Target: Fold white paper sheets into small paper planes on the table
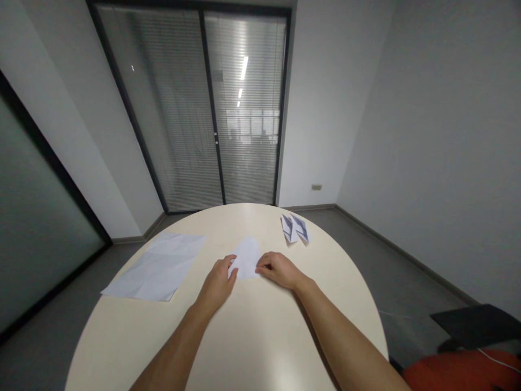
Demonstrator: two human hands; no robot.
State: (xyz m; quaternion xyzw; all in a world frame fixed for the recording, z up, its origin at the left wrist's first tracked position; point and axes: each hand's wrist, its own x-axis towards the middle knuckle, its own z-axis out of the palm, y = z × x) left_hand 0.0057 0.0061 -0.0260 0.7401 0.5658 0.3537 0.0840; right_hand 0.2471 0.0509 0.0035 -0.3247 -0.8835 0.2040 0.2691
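Note:
A small white piece of paper with a rounded far end lies on the table between my hands. My left hand is at its left edge, with curled fingers and the thumb closing on that side. At the lower right corner, my right hand pinches the paper between thumb and fingertips. The paper looks flat and close to the tabletop; its fold lines are too faint to make out.
A large creased white sheet lies at the left of the round cream table. Two folded paper pieces stand at the far right. Beyond the table's right edge are a red chair seat and a dark flat panel.

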